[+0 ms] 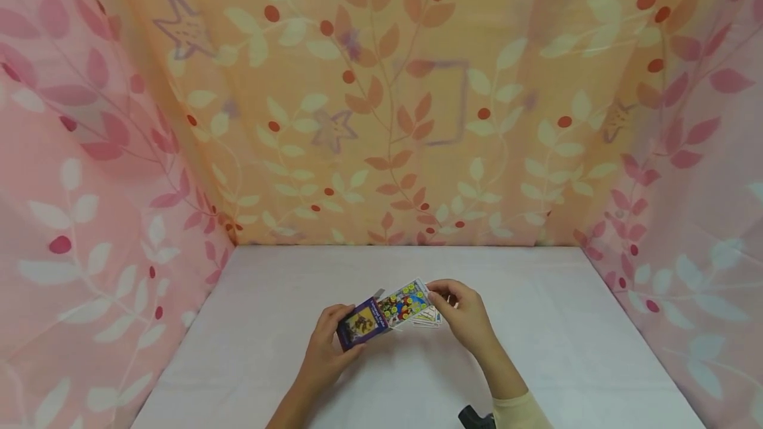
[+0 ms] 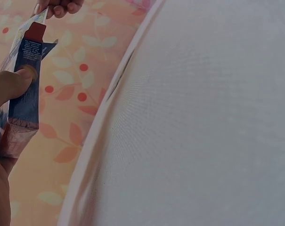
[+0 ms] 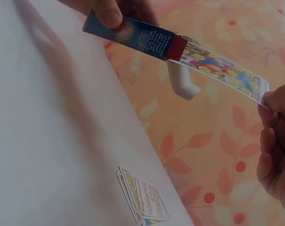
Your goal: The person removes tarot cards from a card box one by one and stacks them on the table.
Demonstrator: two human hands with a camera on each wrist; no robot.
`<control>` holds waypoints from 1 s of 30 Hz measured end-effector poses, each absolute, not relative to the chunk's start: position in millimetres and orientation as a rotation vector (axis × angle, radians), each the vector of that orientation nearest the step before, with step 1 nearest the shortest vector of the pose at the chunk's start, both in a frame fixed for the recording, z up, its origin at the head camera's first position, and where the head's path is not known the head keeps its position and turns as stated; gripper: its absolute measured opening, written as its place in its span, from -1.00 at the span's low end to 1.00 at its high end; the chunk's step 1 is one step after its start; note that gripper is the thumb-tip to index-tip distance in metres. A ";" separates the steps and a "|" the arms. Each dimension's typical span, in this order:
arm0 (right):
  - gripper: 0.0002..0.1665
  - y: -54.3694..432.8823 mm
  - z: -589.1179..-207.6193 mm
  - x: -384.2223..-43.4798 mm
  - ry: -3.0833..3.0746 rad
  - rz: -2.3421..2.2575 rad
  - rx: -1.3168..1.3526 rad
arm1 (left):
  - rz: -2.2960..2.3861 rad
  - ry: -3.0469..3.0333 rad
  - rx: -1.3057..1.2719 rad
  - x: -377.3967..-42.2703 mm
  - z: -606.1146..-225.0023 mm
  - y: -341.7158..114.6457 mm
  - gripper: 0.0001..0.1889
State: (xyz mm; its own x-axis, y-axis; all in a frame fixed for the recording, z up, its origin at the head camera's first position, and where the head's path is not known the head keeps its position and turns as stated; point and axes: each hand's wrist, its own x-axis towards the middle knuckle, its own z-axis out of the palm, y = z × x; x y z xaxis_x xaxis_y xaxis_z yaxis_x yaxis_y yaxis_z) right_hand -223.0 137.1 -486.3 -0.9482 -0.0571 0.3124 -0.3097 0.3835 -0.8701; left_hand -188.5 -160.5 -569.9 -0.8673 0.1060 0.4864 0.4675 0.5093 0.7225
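Observation:
My left hand (image 1: 330,343) grips a dark blue card box (image 1: 363,324), thumb along one narrow side and fingers over the opposite one. The box's end flap (image 2: 35,31) stands open. A colourful card (image 1: 405,302) with yellow round spots sticks partway out of that open end; its other part is hidden inside the box. My right hand (image 1: 465,312) pinches the card's outer end between thumb and fingers, as the right wrist view also shows. Below them a small stack of cards (image 3: 143,197) lies on the white table, partly covered by the held card in the head view.
The white-covered table (image 1: 250,310) ends at a patterned orange curtain (image 1: 381,118) behind. Pink leaf-print curtains (image 1: 77,184) hang along both sides. A black object (image 1: 475,417) shows at the right sleeve by the bottom edge.

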 end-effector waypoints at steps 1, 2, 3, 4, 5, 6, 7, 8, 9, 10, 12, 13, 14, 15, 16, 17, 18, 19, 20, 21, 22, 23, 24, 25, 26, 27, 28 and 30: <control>-0.89 138.0 -486.1 -223.1 -2.409 1.589 0.323 | -1.300 -2.380 -0.476 -188.7 -570.3 -160.4 -0.12; -0.89 138.9 -486.0 -223.0 -2.403 1.586 0.325 | -1.291 -2.382 -0.477 -188.9 -570.7 -160.1 -0.12; -0.89 139.5 -486.0 -223.1 -2.402 1.579 0.322 | -1.285 -2.384 -0.477 -189.0 -571.0 -160.0 -0.11; -0.89 140.3 -486.3 -223.5 -2.402 1.571 0.318 | -1.275 -2.385 -0.480 -189.0 -571.0 -160.0 -0.10; -0.89 140.9 -486.2 -223.6 -2.400 1.569 0.316 | -1.272 -2.385 -0.479 -188.8 -570.7 -159.9 -0.10; -0.88 141.7 -485.9 -223.9 -2.396 1.567 0.315 | -1.274 -2.381 -0.479 -188.7 -570.6 -159.9 -0.10; -0.88 142.6 -485.8 -224.4 -2.392 1.562 0.317 | -1.277 -2.380 -0.477 -188.4 -569.8 -159.7 -0.09; -0.87 143.5 -485.4 -224.8 -2.386 1.558 0.321 | -1.283 -2.377 -0.475 -188.3 -569.4 -159.6 -0.09; -0.87 144.5 -485.1 -225.4 -2.384 1.550 0.323 | -1.291 -2.375 -0.472 -188.1 -569.0 -159.7 -0.09; -0.87 145.6 -484.6 -226.1 -2.384 1.543 0.322 | -1.292 -2.374 -0.472 -188.0 -568.7 -159.8 -0.09; -0.87 148.1 -483.6 -228.1 -2.388 1.536 0.320 | -1.287 -2.377 -0.476 -187.7 -568.1 -160.0 -0.11; -0.87 149.4 -482.7 -229.1 -2.394 1.531 0.317 | -1.284 -2.381 -0.475 -187.5 -567.9 -160.4 -0.11; -0.87 150.7 -481.6 -230.2 -2.401 1.529 0.312 | -1.282 -2.383 -0.475 -187.5 -567.9 -160.7 -0.12; -0.87 152.2 -480.5 -231.4 -2.409 1.525 0.307 | -1.274 -2.384 -0.478 -187.3 -567.6 -161.0 -0.12; -0.87 154.1 -479.5 -232.4 -2.418 1.523 0.299 | -1.266 -2.388 -0.478 -187.2 -567.6 -161.0 -0.12; -0.87 156.0 -478.6 -233.6 -2.427 1.518 0.296 | -1.262 -2.391 -0.476 -187.0 -567.4 -161.0 -0.13; -0.86 158.0 -477.5 -234.8 -2.436 1.510 0.296 | -1.262 -2.395 -0.472 -186.9 -567.3 -161.0 -0.12; -0.86 159.9 -476.2 -236.1 -2.443 1.502 0.295 | -1.255 -2.395 -0.472 -186.9 -567.2 -161.0 -0.12; -0.86 161.8 -475.0 -237.5 -2.448 1.495 0.298 | -1.254 -2.393 -0.470 -186.9 -567.1 -160.9 -0.12; -0.86 163.7 -473.6 -238.9 -2.451 1.489 0.305 | -1.254 -2.392 -0.467 -186.9 -567.0 -160.8 -0.12; -0.87 165.4 -472.2 -240.4 -2.451 1.480 0.315 | -1.261 -2.392 -0.460 -187.0 -566.8 -160.6 -0.12; -0.87 166.9 -470.8 -241.9 -2.452 1.475 0.327 | -1.267 -2.388 -0.458 -187.4 -566.9 -160.5 -0.12; -0.87 168.3 -469.4 -243.3 -2.452 1.470 0.338 | -1.267 -2.385 -0.456 -187.7 -567.1 -160.5 -0.12; -0.87 169.6 -468.1 -244.7 -2.453 1.465 0.346 | -1.271 -2.381 -0.454 -187.9 -567.1 -160.4 -0.12; -0.87 170.6 -467.0 -246.1 -2.455 1.461 0.353 | -1.271 -2.380 -0.453 -188.1 -567.1 -160.3 -0.12; -0.87 171.5 -466.1 -247.5 -2.459 1.454 0.359 | -1.270 -2.379 -0.449 -188.1 -567.1 -160.3 -0.11; -0.87 172.3 -465.6 -249.0 -2.466 1.443 0.362 | -1.272 -2.379 -0.446 -188.0 -567.1 -160.2 -0.11; -0.87 173.5 -464.6 -252.0 -2.479 1.433 0.368 | -1.268 -2.383 -0.442 -187.7 -567.1 -160.3 -0.10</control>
State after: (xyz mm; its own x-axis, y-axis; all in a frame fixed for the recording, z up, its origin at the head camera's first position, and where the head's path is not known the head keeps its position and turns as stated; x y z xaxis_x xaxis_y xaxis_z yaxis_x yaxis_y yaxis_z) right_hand -252.0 173.5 -464.6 -0.9358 -0.0907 0.3407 -0.3405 0.4833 -0.8065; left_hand -187.7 -160.3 -567.1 -0.8688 0.0868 0.4875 0.4528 0.5376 0.7113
